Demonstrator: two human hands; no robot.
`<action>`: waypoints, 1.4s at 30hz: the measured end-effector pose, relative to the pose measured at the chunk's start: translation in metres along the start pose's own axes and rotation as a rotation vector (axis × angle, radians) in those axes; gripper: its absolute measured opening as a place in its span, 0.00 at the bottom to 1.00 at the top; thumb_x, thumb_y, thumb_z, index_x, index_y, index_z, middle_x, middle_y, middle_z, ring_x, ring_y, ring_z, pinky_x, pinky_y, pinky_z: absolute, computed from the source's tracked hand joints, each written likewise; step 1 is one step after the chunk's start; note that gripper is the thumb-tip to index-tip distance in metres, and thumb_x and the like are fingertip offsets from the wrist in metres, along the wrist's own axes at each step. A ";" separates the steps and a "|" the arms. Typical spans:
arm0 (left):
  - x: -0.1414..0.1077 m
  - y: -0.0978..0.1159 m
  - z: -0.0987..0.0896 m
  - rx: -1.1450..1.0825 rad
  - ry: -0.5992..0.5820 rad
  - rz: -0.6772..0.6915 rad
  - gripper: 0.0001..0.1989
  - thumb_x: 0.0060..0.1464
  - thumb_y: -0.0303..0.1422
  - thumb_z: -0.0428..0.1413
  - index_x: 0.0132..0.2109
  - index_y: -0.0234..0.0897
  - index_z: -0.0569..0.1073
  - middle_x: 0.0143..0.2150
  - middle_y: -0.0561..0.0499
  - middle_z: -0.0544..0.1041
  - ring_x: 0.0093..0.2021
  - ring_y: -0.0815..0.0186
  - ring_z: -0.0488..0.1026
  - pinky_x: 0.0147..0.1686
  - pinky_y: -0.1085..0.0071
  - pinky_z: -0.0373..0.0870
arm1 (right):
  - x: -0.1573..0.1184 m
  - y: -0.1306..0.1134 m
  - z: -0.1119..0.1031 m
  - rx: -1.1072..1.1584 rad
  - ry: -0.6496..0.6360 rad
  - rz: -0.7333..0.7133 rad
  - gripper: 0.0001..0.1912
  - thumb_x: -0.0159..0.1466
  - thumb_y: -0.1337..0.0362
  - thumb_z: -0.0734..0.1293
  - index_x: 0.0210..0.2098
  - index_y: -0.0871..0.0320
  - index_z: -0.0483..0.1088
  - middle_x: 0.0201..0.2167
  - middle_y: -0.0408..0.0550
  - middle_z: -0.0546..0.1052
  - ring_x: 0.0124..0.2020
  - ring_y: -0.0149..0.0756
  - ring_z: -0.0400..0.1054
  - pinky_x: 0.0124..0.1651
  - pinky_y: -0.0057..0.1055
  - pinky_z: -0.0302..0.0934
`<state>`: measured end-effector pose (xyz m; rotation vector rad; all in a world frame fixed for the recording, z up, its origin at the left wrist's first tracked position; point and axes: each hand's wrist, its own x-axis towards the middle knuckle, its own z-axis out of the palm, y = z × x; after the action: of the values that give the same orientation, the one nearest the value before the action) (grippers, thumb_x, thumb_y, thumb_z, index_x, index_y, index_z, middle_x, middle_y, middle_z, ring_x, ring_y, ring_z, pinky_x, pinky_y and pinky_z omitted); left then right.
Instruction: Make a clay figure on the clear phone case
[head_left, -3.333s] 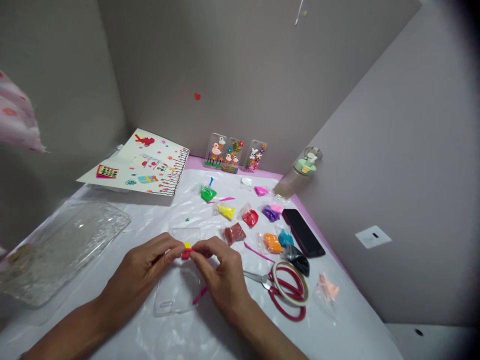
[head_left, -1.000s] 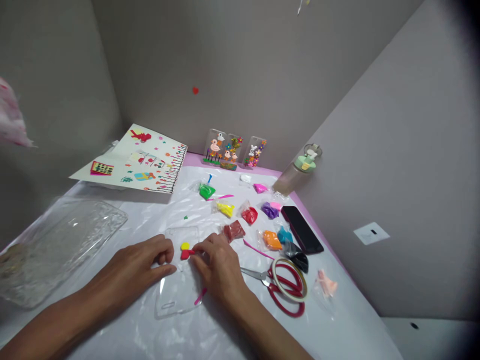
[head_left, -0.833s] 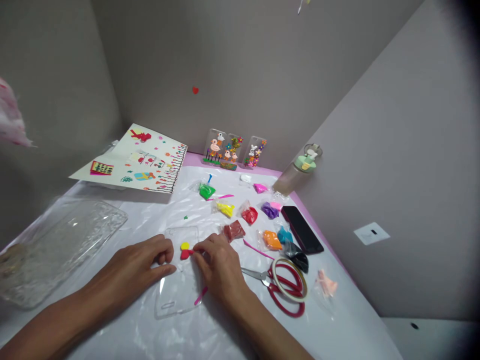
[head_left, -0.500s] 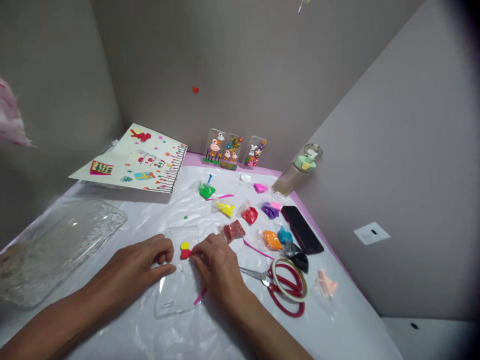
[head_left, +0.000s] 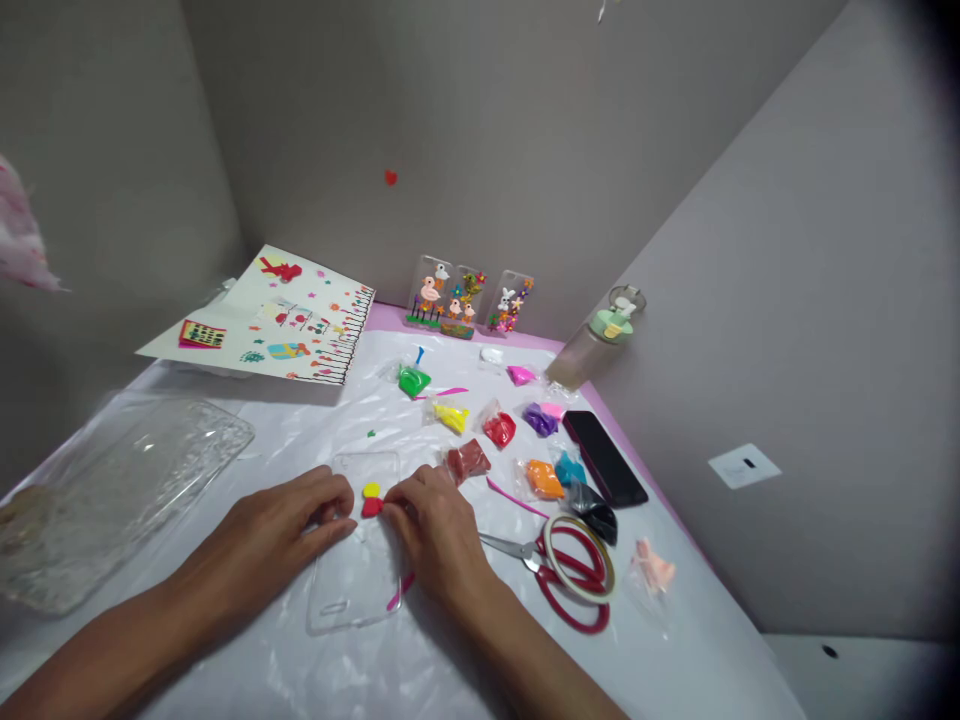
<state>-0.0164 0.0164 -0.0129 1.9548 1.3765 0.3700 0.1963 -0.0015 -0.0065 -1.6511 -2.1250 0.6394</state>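
A clear phone case (head_left: 360, 590) lies flat on the white-covered table between my hands. On it sit a round yellow clay piece (head_left: 371, 490) and, just below and touching it, a red clay piece (head_left: 372, 507). My right hand (head_left: 435, 525) has thumb and forefinger pinched at the red clay's right edge. My left hand (head_left: 300, 520) rests over the case's left edge, fingers loosely curled, thumb apart from them, nothing visible in it. A pink modelling tool (head_left: 400, 592) lies by the case's right edge, partly behind my right hand.
Scissors (head_left: 529, 550) and a tape roll (head_left: 547, 540) lie right of my right hand. Bagged clay, including brown (head_left: 469, 461) and orange (head_left: 544, 480), a phone (head_left: 604, 458) and a bottle (head_left: 589, 350) are beyond. Decorated cases (head_left: 429, 290) lean on the wall; clear packaging (head_left: 127, 500) lies left.
My left hand has shifted slightly right, its thumb closer to the clay pieces. My right hand stays pinched at the red clay, nearly still.
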 end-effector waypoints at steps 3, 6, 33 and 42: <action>0.001 -0.002 0.002 0.001 -0.006 0.005 0.12 0.65 0.45 0.52 0.39 0.45 0.73 0.35 0.54 0.77 0.35 0.60 0.74 0.36 0.68 0.64 | 0.001 0.001 0.001 -0.010 0.006 0.003 0.05 0.70 0.72 0.72 0.41 0.57 0.81 0.40 0.49 0.80 0.45 0.40 0.72 0.47 0.33 0.62; 0.002 -0.005 0.004 -0.004 0.006 0.012 0.11 0.64 0.44 0.53 0.39 0.45 0.73 0.35 0.55 0.77 0.34 0.60 0.74 0.36 0.68 0.64 | 0.001 0.002 0.002 -0.003 0.011 0.003 0.05 0.71 0.71 0.71 0.41 0.57 0.81 0.40 0.50 0.80 0.45 0.40 0.72 0.47 0.33 0.62; -0.011 0.027 0.028 -1.508 -0.057 -0.192 0.18 0.69 0.47 0.57 0.57 0.44 0.81 0.65 0.46 0.79 0.70 0.53 0.70 0.68 0.60 0.70 | -0.007 -0.011 0.019 -0.128 0.269 -0.336 0.04 0.73 0.64 0.69 0.43 0.56 0.78 0.40 0.52 0.80 0.40 0.45 0.69 0.43 0.39 0.65; -0.008 0.029 0.013 -1.361 0.146 -0.207 0.22 0.57 0.52 0.66 0.50 0.42 0.83 0.57 0.46 0.83 0.63 0.50 0.76 0.61 0.63 0.77 | -0.006 -0.005 0.001 0.517 0.347 -0.184 0.05 0.70 0.68 0.70 0.41 0.54 0.81 0.36 0.46 0.81 0.37 0.36 0.74 0.42 0.31 0.68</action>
<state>0.0087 -0.0012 -0.0014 0.6619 0.9176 1.0180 0.1925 -0.0087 -0.0047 -1.1707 -1.6600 0.7095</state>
